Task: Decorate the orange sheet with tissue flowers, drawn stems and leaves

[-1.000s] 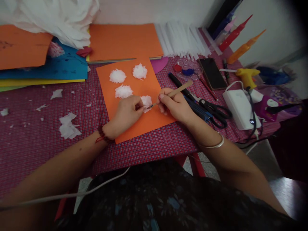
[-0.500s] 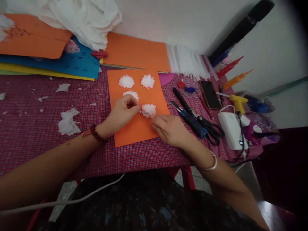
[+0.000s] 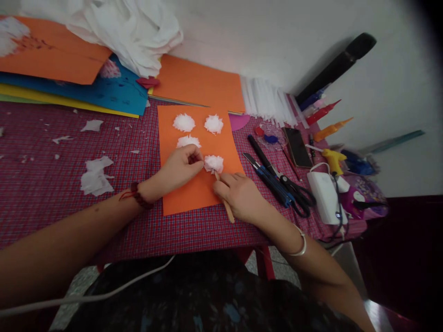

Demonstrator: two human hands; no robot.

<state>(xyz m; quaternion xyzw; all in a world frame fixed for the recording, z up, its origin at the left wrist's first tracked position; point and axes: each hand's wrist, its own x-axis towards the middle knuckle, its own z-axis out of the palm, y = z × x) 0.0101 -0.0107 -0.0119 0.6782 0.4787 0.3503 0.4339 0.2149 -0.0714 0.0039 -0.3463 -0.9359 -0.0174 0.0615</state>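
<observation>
An orange sheet [image 3: 194,193] lies on the checked tablecloth with several white tissue pom-poms on it. My left hand [image 3: 180,167] rests on the sheet, its fingers curled and pinched at the left edge of the nearest pom-pom [image 3: 213,163]. My right hand [image 3: 238,193] lies just below that pom-pom, fingers closed round a thin wooden brush [image 3: 226,207] whose tip points up at the pom-pom. Two more pom-poms [image 3: 184,122] [image 3: 213,123] sit at the sheet's far end, and another [image 3: 188,140] peeks out above my left knuckles.
Scissors [image 3: 294,189], pens and a knife lie right of the sheet, with a phone [image 3: 296,146], a white charger box [image 3: 325,198], a yellow glue gun [image 3: 332,159] and paint tubes beyond. Coloured paper sheets and white tissue [image 3: 131,32] pile up at the back. Paper scraps [image 3: 95,177] lie left.
My right hand dropped from beside the pom-pom to below it and turned the brush so the handle now points toward me. The view shifted right and up.
</observation>
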